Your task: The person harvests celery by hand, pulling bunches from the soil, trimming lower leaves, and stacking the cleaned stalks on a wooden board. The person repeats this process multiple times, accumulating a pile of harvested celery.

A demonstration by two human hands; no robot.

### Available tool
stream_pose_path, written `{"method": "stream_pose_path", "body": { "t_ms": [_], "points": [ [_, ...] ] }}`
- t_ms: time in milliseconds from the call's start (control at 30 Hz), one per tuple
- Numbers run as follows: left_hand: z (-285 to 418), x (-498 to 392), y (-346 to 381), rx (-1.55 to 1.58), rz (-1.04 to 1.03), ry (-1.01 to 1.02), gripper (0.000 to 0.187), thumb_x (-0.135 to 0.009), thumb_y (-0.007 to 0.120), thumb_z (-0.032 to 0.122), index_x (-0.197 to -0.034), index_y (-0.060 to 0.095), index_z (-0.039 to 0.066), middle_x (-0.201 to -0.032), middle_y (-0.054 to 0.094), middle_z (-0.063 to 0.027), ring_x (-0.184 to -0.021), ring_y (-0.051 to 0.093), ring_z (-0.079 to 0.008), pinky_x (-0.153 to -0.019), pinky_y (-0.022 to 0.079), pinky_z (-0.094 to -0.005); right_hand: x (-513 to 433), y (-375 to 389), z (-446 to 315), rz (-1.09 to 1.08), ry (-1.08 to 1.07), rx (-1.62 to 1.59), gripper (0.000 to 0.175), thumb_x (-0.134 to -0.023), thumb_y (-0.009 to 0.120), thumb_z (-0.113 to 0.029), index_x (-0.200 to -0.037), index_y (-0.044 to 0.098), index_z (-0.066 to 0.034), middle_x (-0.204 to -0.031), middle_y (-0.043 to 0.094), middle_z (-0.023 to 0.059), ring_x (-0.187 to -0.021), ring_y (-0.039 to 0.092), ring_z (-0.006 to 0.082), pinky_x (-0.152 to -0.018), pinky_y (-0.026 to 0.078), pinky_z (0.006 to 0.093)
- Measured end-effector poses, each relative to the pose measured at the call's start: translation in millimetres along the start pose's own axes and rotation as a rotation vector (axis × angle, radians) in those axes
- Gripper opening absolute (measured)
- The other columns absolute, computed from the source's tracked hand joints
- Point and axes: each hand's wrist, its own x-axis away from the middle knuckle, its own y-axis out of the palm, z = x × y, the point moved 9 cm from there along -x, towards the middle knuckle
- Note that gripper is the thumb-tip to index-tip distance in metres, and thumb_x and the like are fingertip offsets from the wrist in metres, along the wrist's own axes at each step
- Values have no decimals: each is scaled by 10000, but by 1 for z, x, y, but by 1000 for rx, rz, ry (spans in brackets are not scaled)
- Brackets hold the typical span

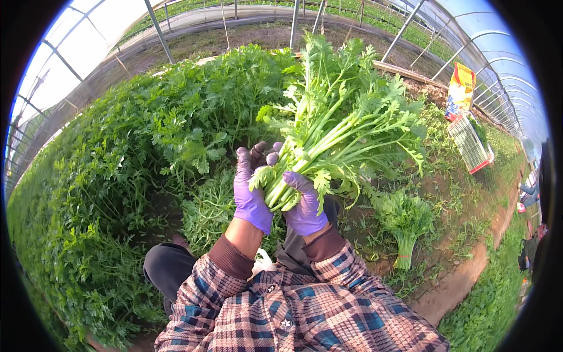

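A thick bunch of leafy greens (321,132), probably crown daisy, is held up before my chest. Its pale cut stems point down towards me and its leaves fan away to the upper right. My right hand (305,202), in a purple glove, is closed around the stems with the thumb across them. At the left side of the stems is my left hand (253,189), also gloved; its palm is turned up against the bunch and its fingers are partly spread, the tips soiled. Some fingers are hidden behind the stems.
Dense growing greens (132,141) fill the left side. On the soil at right lies a tied bunch of greens (407,233). Farther off are a plastic crate (470,143) and a yellow printed bag (461,90). Metal greenhouse poles (294,24) stand beyond; people are partly visible at far right.
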Motion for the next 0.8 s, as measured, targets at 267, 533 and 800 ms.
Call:
{"method": "stream_pose_path", "body": {
  "t_ms": [267, 533, 800],
  "points": [
    [55, 31, -15, -855, 30, 105, 523, -923, 535, 530, -1060, 622, 32, -975, 653, -53, -880, 609, -131, -812, 469, -290, 10, 0, -21, -114, 32, 36, 657, -790, 684, -65, -1363, 372, 20, -1171, 562, 133, -1123, 551, 257, -981, 475, 395],
    [5, 53, 23, -833, -661, -339, 739, -794, 752, 391, -1364, 446, 35, -1232, 589, -40, -1120, 538, -150, -992, 397, -308, 38, -2, -8, -106, 151, 210, 596, -800, 709, -148, -1321, 458, -6, -1215, 584, 94, -1083, 580, 221, -945, 476, 351],
    [-1, 74, -1, -829, -706, -551, 555, -794, 761, 150, -1278, 524, 19, -1080, 620, -48, -891, 593, -105, -733, 508, -243, 48, -52, 2, -359, 187, 952, 484, -857, 667, -210, -1259, 497, -1, -1189, 582, 135, -1107, 558, 274, -971, 446, 402]
  ]
}}
